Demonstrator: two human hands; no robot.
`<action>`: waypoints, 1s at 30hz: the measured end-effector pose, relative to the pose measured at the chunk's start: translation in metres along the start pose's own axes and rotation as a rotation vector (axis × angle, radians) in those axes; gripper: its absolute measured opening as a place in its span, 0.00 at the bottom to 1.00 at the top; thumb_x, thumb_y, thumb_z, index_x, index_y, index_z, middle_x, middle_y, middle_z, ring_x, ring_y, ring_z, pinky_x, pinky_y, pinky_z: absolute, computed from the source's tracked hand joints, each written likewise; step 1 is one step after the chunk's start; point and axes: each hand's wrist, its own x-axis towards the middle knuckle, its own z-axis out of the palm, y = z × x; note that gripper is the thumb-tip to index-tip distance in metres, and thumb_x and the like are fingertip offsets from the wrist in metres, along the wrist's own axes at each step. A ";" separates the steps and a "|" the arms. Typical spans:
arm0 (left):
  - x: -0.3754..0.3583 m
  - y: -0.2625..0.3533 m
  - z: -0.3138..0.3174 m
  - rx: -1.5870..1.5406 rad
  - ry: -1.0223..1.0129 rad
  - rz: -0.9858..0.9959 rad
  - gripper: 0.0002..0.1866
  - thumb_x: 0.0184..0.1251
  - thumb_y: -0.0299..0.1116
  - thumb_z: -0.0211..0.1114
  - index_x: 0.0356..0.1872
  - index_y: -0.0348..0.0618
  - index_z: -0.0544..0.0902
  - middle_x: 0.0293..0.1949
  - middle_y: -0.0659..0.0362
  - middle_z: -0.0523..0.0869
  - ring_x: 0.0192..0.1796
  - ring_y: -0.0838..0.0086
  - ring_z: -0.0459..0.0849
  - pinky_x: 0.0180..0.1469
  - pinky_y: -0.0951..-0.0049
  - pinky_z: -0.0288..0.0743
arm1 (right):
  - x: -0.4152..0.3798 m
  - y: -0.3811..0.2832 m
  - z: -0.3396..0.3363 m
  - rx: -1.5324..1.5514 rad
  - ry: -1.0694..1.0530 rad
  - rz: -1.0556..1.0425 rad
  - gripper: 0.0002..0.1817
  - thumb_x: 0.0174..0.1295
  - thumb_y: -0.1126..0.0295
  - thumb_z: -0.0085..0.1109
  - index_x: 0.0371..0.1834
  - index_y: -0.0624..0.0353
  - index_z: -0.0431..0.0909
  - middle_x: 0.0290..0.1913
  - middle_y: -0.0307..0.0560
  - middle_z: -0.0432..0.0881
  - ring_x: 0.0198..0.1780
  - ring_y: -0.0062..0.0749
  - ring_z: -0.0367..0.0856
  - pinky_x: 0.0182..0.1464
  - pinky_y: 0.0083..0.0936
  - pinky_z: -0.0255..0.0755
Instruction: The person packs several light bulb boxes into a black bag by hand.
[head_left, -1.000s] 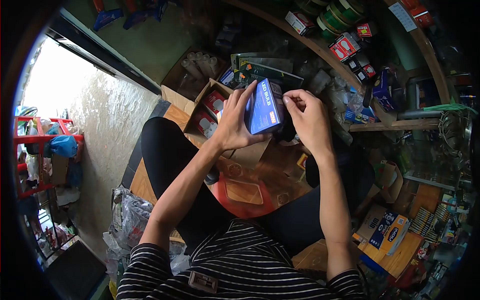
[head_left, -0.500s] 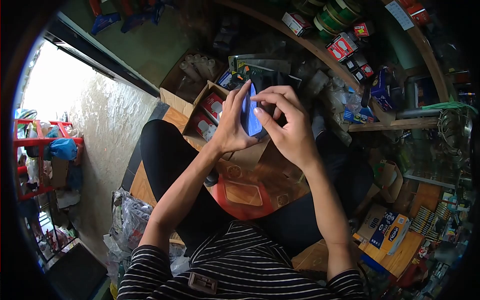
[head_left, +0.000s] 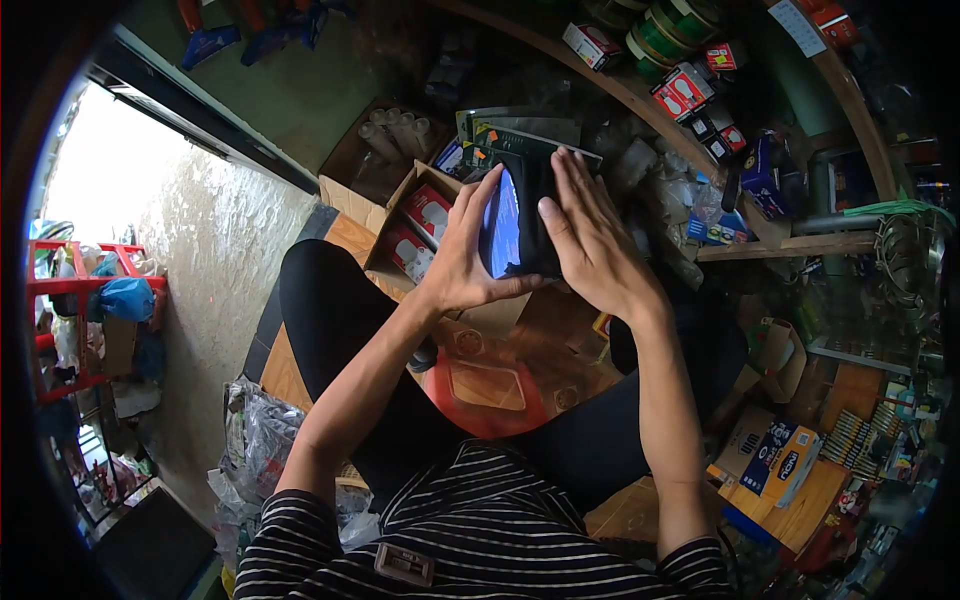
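Observation:
My left hand (head_left: 466,240) grips a smartphone (head_left: 503,240) along its left and lower edges, thumb below and fingers up its side. The lit bluish screen shows on the left part, while a dark, floppy-looking black cover (head_left: 540,225) hides the right part with an uneven edge. Against the right side of that cover lies my right hand (head_left: 598,235), its fingers stretched out and together and the thumb a little apart. Both hands are raised above my lap, in front of the open cardboard box.
Red-and-white bulb boxes (head_left: 430,212) stand in the open carton ahead. A red plastic stool (head_left: 490,385) sits between my legs. Shelves with more bulb boxes (head_left: 684,92) curve along the right. A battery carton (head_left: 785,460) rests at lower right, and plastic bags (head_left: 268,430) lie at left.
My right hand has moved off the screen to the right, its bent fingers now straightened. Black cover now lies across the screen's right part. The left hand keeps its hold.

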 end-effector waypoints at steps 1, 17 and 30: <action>0.000 -0.003 0.000 0.037 -0.012 0.006 0.70 0.37 0.49 0.88 0.83 0.37 0.55 0.68 0.42 0.69 0.71 0.45 0.70 0.73 0.50 0.64 | -0.001 -0.001 0.004 0.009 0.005 -0.014 0.42 0.84 0.44 0.31 0.84 0.74 0.49 0.85 0.71 0.50 0.87 0.58 0.47 0.87 0.46 0.40; -0.003 -0.021 0.006 0.071 0.056 -0.084 0.64 0.30 0.45 0.87 0.75 0.33 0.65 0.63 0.47 0.72 0.66 0.50 0.73 0.69 0.55 0.68 | 0.006 -0.003 0.012 0.153 0.001 -0.061 0.47 0.81 0.41 0.44 0.82 0.77 0.52 0.83 0.75 0.54 0.85 0.61 0.51 0.86 0.43 0.46; 0.000 0.002 -0.006 -0.113 -0.050 -0.186 0.64 0.38 0.43 0.90 0.76 0.26 0.61 0.67 0.48 0.69 0.74 0.56 0.69 0.77 0.62 0.61 | 0.004 0.012 0.002 0.152 -0.034 0.089 0.39 0.85 0.45 0.31 0.82 0.71 0.56 0.84 0.67 0.56 0.85 0.54 0.53 0.85 0.39 0.48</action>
